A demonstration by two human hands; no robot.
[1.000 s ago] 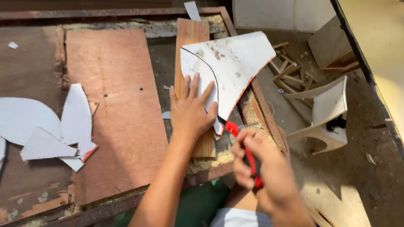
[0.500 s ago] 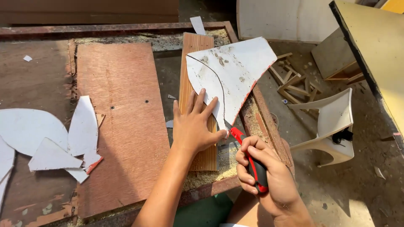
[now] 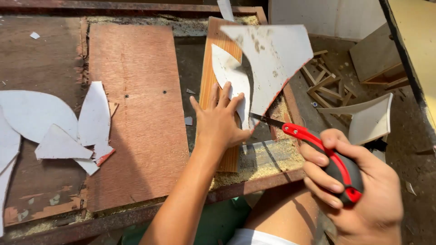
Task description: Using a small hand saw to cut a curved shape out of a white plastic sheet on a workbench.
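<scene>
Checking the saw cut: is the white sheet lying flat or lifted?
Flat: the left hand presses the white sheet onto the wooden plank, while the saw meets its lower edge.

- Saw: blade mostly hidden behind the white sheet; only a short stretch shows near the red handle. Teeth too small to tell.
- Right hand: wrist cut off by bottom edge; palm hidden, handle's rear end covered by fingers.
- Left hand: palm side hidden, pressed flat on the sheet & wood strip; upper arm cut off at bottom edge.
- White offcuts: cut off by left edge, full shape can't tell.
- Yellow panel: cut off top & right.
- Bench: far edge cut off at top.
- Small scrap at top edge: cut off, kind unclear.
</scene>
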